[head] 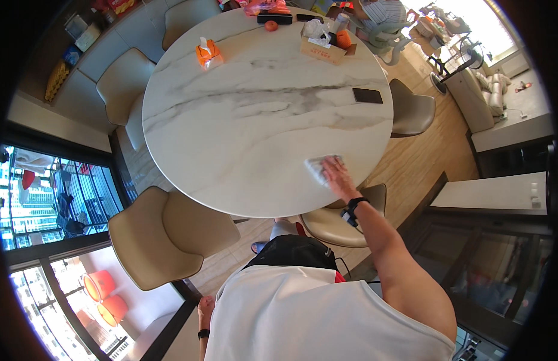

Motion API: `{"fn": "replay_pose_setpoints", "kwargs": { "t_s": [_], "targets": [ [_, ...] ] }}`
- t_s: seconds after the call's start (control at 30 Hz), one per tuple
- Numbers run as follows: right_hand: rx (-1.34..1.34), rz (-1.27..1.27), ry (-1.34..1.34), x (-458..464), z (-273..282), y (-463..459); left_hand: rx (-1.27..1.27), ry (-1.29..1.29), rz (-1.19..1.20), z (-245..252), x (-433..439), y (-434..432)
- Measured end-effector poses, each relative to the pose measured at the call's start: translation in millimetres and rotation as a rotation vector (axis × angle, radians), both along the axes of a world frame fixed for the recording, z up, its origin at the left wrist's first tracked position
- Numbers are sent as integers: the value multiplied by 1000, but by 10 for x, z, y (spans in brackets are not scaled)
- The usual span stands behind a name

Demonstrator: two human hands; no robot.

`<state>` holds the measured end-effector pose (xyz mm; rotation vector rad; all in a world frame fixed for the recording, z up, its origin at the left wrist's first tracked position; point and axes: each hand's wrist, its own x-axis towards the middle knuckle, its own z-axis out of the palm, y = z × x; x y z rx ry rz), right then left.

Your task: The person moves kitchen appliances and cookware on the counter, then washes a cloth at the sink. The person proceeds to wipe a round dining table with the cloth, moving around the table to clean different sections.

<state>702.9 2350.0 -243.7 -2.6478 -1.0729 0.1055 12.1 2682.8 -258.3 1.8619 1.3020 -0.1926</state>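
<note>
My right hand (337, 175) lies on a folded white cloth (316, 168), pressing it against the round marble-patterned table (242, 171) close to its near right edge. Part of the cloth is hidden under the fingers. Low beside my body hangs my left hand (206, 306), away from the table. It is partly hidden by my white top, and its fingers do not show clearly. A dark smartphone (367, 95) lies flat near the table's right edge, beyond my right hand.
Farther back on the table are an orange tissue pack (208, 54), a cardboard box (323, 52) with plastic wrapping inside, a red fruit (271, 25) and a black case (274, 18). Chairs (170, 234) surround the table. A person in striped clothing (382, 12) sits at the far right.
</note>
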Motion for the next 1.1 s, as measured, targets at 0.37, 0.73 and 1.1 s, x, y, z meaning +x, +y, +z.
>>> {"fn": "replay_pose_setpoints", "kwargs": {
  "t_s": [0.37, 0.73, 1.1],
  "targets": [
    [-158, -466, -149, 1878, -719, 467, -256, 181, 95, 840, 1370, 569],
    [490, 390, 334, 1494, -38, 1743, -244, -57, -13, 1349, 3220, 999],
    [-56, -512, -122, 4582, -711, 840, -218, 218, 311, 1672, 2198, 736]
  ]
}}
